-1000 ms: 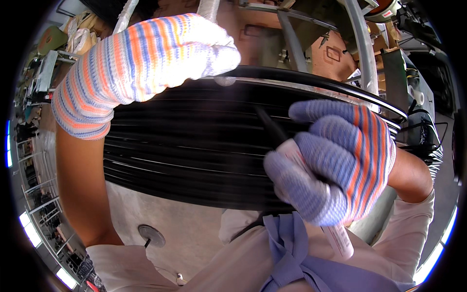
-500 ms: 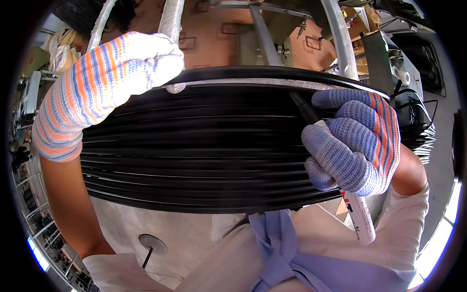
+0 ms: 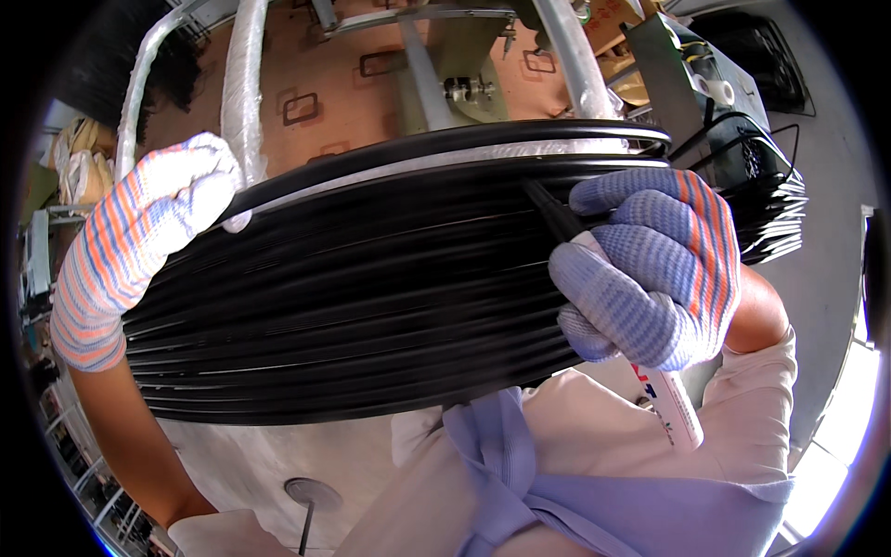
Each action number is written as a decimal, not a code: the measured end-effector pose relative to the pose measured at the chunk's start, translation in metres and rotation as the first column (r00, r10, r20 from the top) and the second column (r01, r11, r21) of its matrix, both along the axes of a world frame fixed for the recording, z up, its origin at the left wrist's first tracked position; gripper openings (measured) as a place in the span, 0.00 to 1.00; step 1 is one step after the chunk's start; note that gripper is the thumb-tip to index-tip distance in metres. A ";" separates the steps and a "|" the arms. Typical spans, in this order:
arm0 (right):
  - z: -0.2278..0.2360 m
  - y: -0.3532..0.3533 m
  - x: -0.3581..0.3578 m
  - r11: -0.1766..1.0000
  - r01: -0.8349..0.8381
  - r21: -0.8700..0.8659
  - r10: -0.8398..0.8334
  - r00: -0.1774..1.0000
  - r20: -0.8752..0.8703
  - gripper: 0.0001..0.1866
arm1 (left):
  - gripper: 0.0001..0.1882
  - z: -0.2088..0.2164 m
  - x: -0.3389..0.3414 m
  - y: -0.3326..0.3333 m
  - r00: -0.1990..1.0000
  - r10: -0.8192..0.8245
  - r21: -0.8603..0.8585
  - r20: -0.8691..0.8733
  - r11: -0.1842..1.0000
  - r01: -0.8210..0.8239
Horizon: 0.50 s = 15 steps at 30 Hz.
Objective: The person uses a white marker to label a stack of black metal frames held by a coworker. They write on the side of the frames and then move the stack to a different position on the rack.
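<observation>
Now the stack of black hoops (image 3: 371, 306) sits right up close to the person's chest, held edge-on, its long axis running left to right and tilting up toward the right. The left hand (image 3: 139, 241), in a striped glove, is clamped over the upper left rim, fingers curled out of sight behind it. The right hand (image 3: 650, 269) is on the opposite end, wrapped around a white marker pen (image 3: 664, 390) whose dark tip (image 3: 548, 209) points up and left, touching the face of the stack near the top edge. So the right hand is the nearer one to the marking spot; the left only steadies. Behind the hoops stand pale metal frame bars (image 3: 422, 84), well apart.
</observation>
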State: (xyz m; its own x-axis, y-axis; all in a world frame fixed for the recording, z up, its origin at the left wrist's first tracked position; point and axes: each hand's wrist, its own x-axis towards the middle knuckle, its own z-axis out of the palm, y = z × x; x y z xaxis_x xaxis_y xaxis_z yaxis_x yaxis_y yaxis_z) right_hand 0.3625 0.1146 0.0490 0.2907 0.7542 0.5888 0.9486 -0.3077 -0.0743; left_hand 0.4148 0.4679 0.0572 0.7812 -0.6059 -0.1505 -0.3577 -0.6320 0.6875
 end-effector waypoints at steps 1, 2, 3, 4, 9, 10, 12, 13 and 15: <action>0.000 -0.003 0.000 1.000 -0.007 0.000 0.007 1.000 -0.003 0.16 | 0.14 0.002 -0.004 -0.001 0.999 0.029 -0.025 -0.016 0.999 -0.030; -0.002 -0.006 -0.001 1.000 0.013 -0.015 -0.014 1.000 -0.012 0.17 | 0.15 -0.003 0.002 -0.002 0.999 0.032 -0.063 -0.040 0.997 -0.034; 0.000 -0.009 -0.003 0.999 0.038 -0.037 -0.039 0.999 -0.027 0.16 | 0.15 -0.008 0.012 -0.001 0.954 0.126 -0.089 -0.271 0.984 -0.155; 0.000 -0.012 -0.005 0.997 0.067 -0.050 -0.069 0.997 -0.040 0.15 | 0.15 -0.013 0.018 -0.007 0.966 0.105 -0.116 -0.235 0.984 -0.135; 0.004 -0.021 -0.012 0.990 0.111 -0.084 -0.122 0.982 -0.142 0.10 | 0.14 -0.003 0.005 -0.005 0.943 0.153 -0.159 -0.294 0.966 -0.206; 0.005 -0.025 -0.012 0.985 0.133 -0.106 -0.150 0.972 -0.179 0.11 | 0.14 0.000 0.006 -0.005 0.937 0.186 -0.092 -0.297 0.971 -0.221; 0.003 -0.030 -0.011 0.969 0.222 -0.107 -0.244 0.922 -0.299 0.12 | 0.13 -0.002 0.012 -0.007 0.922 0.237 0.030 -0.305 0.970 -0.240; -0.001 -0.030 -0.010 0.957 0.272 -0.099 -0.289 0.884 -0.369 0.13 | 0.14 -0.002 0.012 -0.007 0.922 0.244 0.030 -0.302 0.969 -0.247; -0.005 -0.031 -0.008 0.934 0.352 -0.062 -0.332 0.791 -0.514 0.14 | 0.14 0.005 0.004 -0.008 0.916 0.284 0.044 -0.285 0.958 -0.283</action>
